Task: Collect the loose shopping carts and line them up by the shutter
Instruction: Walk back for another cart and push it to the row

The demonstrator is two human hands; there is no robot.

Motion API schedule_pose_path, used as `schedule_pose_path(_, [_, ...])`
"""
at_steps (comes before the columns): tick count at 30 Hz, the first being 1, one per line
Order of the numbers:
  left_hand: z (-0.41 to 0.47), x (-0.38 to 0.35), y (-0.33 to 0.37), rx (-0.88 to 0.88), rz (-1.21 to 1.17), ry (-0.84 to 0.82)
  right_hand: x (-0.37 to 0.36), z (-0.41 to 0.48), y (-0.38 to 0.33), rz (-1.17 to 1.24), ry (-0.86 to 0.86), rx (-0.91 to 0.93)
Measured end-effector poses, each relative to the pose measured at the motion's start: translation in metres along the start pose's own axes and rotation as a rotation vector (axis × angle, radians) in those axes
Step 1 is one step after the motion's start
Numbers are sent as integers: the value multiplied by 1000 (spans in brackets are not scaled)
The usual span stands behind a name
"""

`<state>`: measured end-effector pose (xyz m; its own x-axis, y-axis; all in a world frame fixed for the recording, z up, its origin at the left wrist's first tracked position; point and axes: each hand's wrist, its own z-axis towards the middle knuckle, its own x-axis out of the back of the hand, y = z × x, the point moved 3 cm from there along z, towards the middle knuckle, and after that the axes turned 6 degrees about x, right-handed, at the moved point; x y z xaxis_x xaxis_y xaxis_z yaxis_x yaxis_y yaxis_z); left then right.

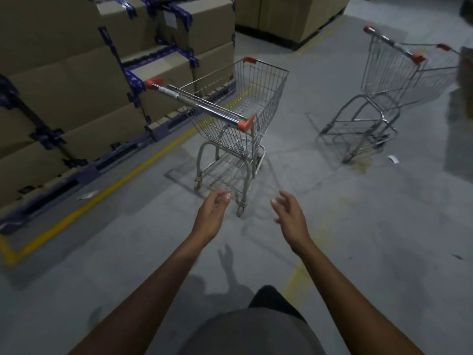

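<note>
Left hand, right hand — fingers loosely apart; far cart blurred at right.

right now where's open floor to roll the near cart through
Bare floor lies between the near cart and the far cart, and around the left hand and right hand. The left side is crowded: stacked boxes behind the yellow line.

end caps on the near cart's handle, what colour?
Orange-red, on the near cart's handle; the near-end cap shows clearest in the head view.
</note>
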<state>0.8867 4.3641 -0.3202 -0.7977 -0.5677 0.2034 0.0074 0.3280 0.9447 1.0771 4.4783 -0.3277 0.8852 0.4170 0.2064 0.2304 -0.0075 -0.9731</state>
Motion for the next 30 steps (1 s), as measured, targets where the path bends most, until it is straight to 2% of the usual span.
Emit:
schedule_pose_path(5, [67,12,-22,141,86,-27,-29,105,-85,143,-20,149])
schedule_pose_path(7, [98,15,-15,134,127,-60,-38,149,-104,142,-32,199])
schedule_pose_path(9, [133,18,11,54,152,-55,-48,193,-116,145,-34,224])
schedule_pose_path(12, [196,24,62,-172,236,23,-68,259,-123,145,-51,225])
schedule_pose_path(16, [277,33,122,-452,538,96,-104,334,-115,115,-95,162])
schedule_pose_path(18, [319,36,137,-542,745,89,-124,359,-110,22,-148,161])
schedule_pose_path(20, [363,43,130,-467,955,68,-144,376,-103,-159,-235,211])
schedule_pose_path(22, [391,50,113,-421,1101,95,-162,388,-92,-442,-342,265])
schedule_pose_path(25, [401,52,101,-489,1076,217,-179,393,-79,-778,-471,266])
schedule_pose_path(30, [408,50,96,-609,1046,284,-187,401,-73,-891,-538,217])
